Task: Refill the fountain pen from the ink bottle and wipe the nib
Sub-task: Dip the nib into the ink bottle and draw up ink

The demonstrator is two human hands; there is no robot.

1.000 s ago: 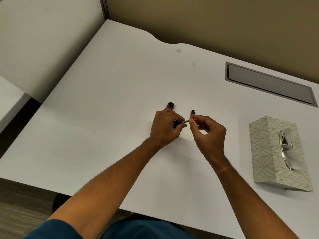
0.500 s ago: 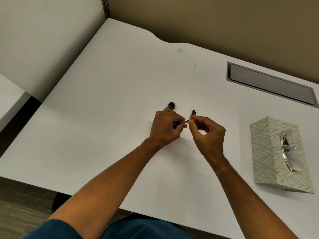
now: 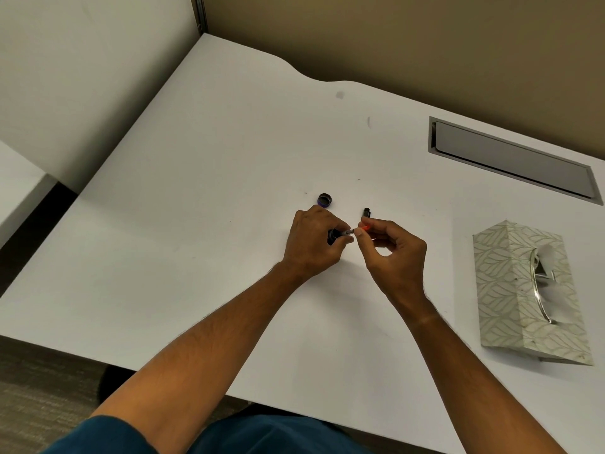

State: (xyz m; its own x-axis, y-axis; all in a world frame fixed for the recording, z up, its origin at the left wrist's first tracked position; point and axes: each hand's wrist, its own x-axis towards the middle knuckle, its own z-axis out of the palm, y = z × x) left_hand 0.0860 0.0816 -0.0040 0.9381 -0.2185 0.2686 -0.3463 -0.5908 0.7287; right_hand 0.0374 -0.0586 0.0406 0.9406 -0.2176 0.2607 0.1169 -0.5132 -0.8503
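Left hand (image 3: 316, 242) is gripping the dark ink bottle (image 3: 333, 236) on the white worktop (image 3: 229, 191). Right hand (image 3: 394, 253) is pinching the orange pen part (image 3: 358, 229), tip at the bottle mouth. Bottle cap (image 3: 324, 200) and black pen piece (image 3: 366, 212) are lying just behind; tissue box (image 3: 523, 290) well right.
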